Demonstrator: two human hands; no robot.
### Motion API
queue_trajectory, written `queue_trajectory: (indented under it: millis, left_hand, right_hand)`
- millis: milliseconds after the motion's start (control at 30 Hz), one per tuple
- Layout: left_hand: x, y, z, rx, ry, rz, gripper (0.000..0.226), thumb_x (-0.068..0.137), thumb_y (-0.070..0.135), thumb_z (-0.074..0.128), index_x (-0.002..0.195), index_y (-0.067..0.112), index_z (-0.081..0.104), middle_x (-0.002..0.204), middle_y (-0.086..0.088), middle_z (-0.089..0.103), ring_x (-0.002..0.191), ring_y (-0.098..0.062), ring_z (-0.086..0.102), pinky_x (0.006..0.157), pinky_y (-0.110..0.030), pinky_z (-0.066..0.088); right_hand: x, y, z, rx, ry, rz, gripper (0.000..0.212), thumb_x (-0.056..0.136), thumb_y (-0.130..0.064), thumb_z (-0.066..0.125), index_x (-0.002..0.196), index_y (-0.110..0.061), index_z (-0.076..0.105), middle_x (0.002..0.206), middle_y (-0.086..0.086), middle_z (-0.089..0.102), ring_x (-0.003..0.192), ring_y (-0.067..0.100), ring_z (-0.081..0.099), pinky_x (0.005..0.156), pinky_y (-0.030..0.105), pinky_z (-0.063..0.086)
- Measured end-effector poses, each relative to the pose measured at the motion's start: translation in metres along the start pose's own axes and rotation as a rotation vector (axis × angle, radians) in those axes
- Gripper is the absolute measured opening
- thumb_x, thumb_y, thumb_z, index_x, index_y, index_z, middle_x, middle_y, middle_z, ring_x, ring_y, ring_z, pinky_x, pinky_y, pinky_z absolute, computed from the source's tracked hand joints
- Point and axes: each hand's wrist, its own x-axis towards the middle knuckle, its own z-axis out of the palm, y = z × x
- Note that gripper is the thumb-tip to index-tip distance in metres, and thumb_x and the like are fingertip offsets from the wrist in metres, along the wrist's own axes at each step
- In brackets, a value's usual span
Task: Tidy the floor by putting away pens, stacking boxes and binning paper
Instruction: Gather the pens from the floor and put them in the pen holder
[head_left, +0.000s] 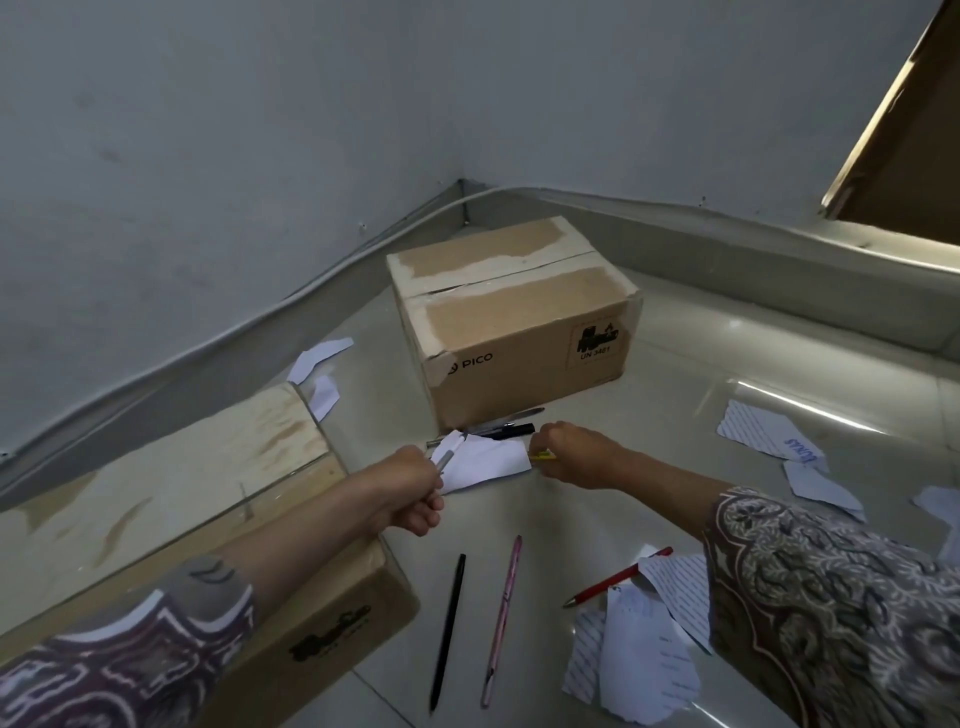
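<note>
Left hand (410, 493) is gripping a grey pen (445, 460). Right hand (566, 449) is pinching a yellow pen (541, 457) beside a paper scrap (483, 460).

Both your arms reach forward, low. Left hand (413, 496) curled round a pen (445, 459); right hand (563, 452) fisted, pinching something yellow (542, 457).

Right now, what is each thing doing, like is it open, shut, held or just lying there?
PICO box: flaps shut, standing on the floor.
Near box: flaps shut, under the left arm.
Left hand: grips a grey pen.
Right hand: pinches a yellow pen.
Black pen, pink pen, red pen: lying loose.
Paper scraps: scattered, unbinned.
</note>
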Motion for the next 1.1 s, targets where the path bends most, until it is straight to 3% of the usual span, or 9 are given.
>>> queue_trajectory:
  millis: [133, 300, 400, 467, 567, 733, 833, 967, 1100]
  left_hand:
    - [0.000, 0.005, -0.013, -0.084, 0.002, -0.040, 0.027, 0.095, 0.003, 0.020, 0.076, 0.008, 0.039, 0.060, -0.009, 0.038, 0.048, -0.018, 0.034, 0.032, -0.010, 0.025]
    - [-0.003, 0.005, -0.019, -0.108, -0.011, -0.006, 0.023, 0.091, 0.002, 0.026, 0.073, 0.011, 0.037, 0.057, -0.006, 0.031, 0.049, -0.016, 0.029, 0.035, -0.009, 0.022]
    - [-0.005, 0.004, -0.020, -0.124, -0.027, 0.007, 0.023, 0.092, 0.005, 0.028, 0.070, 0.012, 0.034, 0.056, -0.004, 0.027, 0.048, -0.014, 0.026, 0.036, -0.010, 0.020]
    - [-0.006, 0.004, -0.019, -0.117, -0.034, 0.037, 0.027, 0.096, 0.011, 0.028, 0.070, 0.012, 0.035, 0.057, -0.004, 0.028, 0.047, -0.014, 0.028, 0.036, -0.011, 0.022]
    - [-0.006, 0.003, -0.017, -0.122, -0.004, 0.135, 0.030, 0.100, 0.017, 0.030, 0.072, 0.011, 0.038, 0.057, -0.005, 0.036, 0.044, -0.016, 0.038, 0.037, -0.016, 0.030]
    - [0.002, -0.001, -0.006, -0.152, 0.105, 0.281, 0.023, 0.098, 0.004, 0.031, 0.082, 0.010, 0.046, 0.059, -0.008, 0.051, 0.042, -0.012, 0.055, 0.047, -0.021, 0.039]
    - [0.007, -0.002, 0.003, -0.195, 0.122, 0.275, 0.022, 0.094, -0.003, 0.033, 0.083, 0.013, 0.045, 0.067, -0.007, 0.055, 0.057, -0.017, 0.059, 0.053, -0.025, 0.043]
    - [0.013, -0.001, 0.014, -0.206, 0.192, 0.247, 0.023, 0.091, -0.003, 0.030, 0.078, 0.015, 0.040, 0.072, -0.006, 0.048, 0.060, -0.017, 0.046, 0.053, -0.026, 0.038]
    - [0.012, -0.006, 0.022, -0.203, 0.156, 0.313, 0.020, 0.098, 0.015, 0.038, 0.078, 0.017, 0.040, 0.067, -0.003, 0.043, 0.056, -0.013, 0.039, 0.051, -0.024, 0.033]
  right_hand:
    - [0.008, -0.008, 0.022, -0.061, -0.041, 0.005, 0.030, 0.087, -0.008, 0.045, 0.115, -0.001, 0.055, 0.124, 0.018, 0.051, 0.114, 0.031, 0.047, 0.092, 0.037, 0.040]
    - [0.017, -0.007, 0.041, -0.068, 0.083, 0.021, 0.028, 0.088, 0.000, 0.036, 0.113, 0.000, 0.049, 0.122, 0.017, 0.049, 0.111, 0.028, 0.045, 0.089, 0.038, 0.036]
    - [0.017, -0.003, 0.045, 0.016, 0.109, 0.031, 0.018, 0.089, -0.001, 0.036, 0.101, -0.009, 0.046, 0.113, 0.019, 0.054, 0.100, 0.027, 0.047, 0.075, 0.032, 0.032]
    - [0.015, -0.003, 0.043, 0.060, 0.096, 0.049, 0.016, 0.087, -0.001, 0.039, 0.092, -0.015, 0.035, 0.105, 0.020, 0.056, 0.085, 0.023, 0.044, 0.067, 0.030, 0.027]
    - [0.012, -0.002, 0.040, 0.144, 0.022, 0.086, 0.022, 0.082, -0.001, 0.045, 0.092, -0.015, 0.031, 0.095, 0.017, 0.055, 0.080, 0.021, 0.043, 0.066, 0.029, 0.030]
    - [-0.006, -0.004, 0.031, 0.475, -0.185, 0.153, 0.022, 0.081, 0.006, 0.054, 0.101, -0.005, 0.053, 0.107, 0.021, 0.063, 0.083, 0.018, 0.054, 0.062, 0.020, 0.044]
    - [-0.021, -0.011, 0.017, 0.808, -0.258, 0.093, 0.020, 0.081, 0.012, 0.054, 0.085, -0.007, 0.060, 0.087, 0.016, 0.065, 0.073, 0.016, 0.059, 0.066, 0.021, 0.049]
    - [-0.031, -0.031, -0.005, 1.176, -0.091, 0.038, 0.018, 0.081, 0.014, 0.055, 0.084, -0.002, 0.064, 0.077, 0.010, 0.062, 0.069, 0.015, 0.059, 0.067, 0.021, 0.051]
    - [-0.030, -0.052, -0.019, 1.398, 0.074, 0.042, 0.016, 0.080, 0.012, 0.057, 0.084, -0.002, 0.065, 0.076, 0.009, 0.062, 0.068, 0.015, 0.058, 0.065, 0.022, 0.051]
